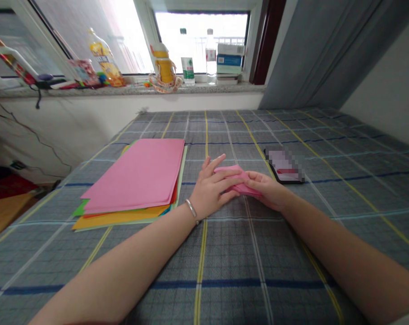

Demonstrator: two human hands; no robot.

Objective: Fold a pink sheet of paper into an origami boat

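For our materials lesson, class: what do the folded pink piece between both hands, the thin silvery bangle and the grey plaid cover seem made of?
Folded pink piece: probably matte paper; crisp edges, no shine.
Silvery bangle: likely polished metal; bright highlight.
Grey plaid cover: apparently matte cloth; woven-looking grid, fibre unclear.

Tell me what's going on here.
Two bare hands are handling a small, apparently folded piece of pink paper over a plaid cloth. The left hand lays its fingers across it, while the right hand grips its right end. A stack of coloured sheets, pink on top, lies to the left; a phone lies to the right.
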